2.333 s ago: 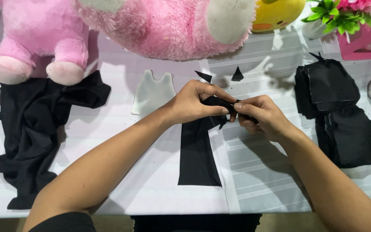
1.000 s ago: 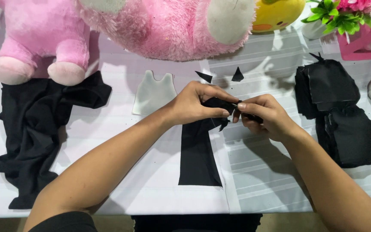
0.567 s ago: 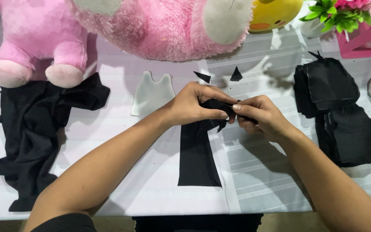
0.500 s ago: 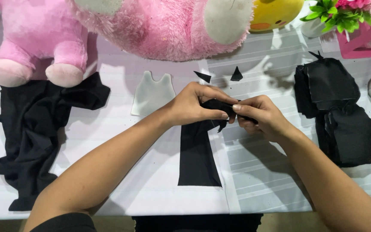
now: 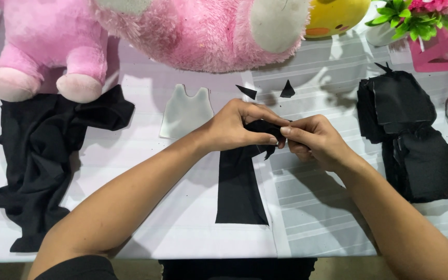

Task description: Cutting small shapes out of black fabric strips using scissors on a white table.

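Observation:
A long strip of black fabric (image 5: 239, 189) lies on the white table (image 5: 182, 228), running from the front edge up to my hands. My left hand (image 5: 237, 126) pinches its bunched top end from the left. From the right, my right hand (image 5: 312, 140) grips the same end, fingertips nearly touching those of the left. The fabric between the fingers is mostly hidden. A small white vest-shaped pattern piece (image 5: 185, 111) lies flat just left of my left hand.
A large crumpled black cloth (image 5: 42, 155) covers the left side. Stacked black fabric pieces (image 5: 410, 135) sit at right. Two small black triangular scraps (image 5: 268, 92) lie beyond my hands. Pink plush toys (image 5: 182, 31), a yellow toy (image 5: 335, 15) and a potted plant (image 5: 416, 13) line the back.
Almost nothing differs; both hands stay on the top end of the black strip, with only slight finger shifts.

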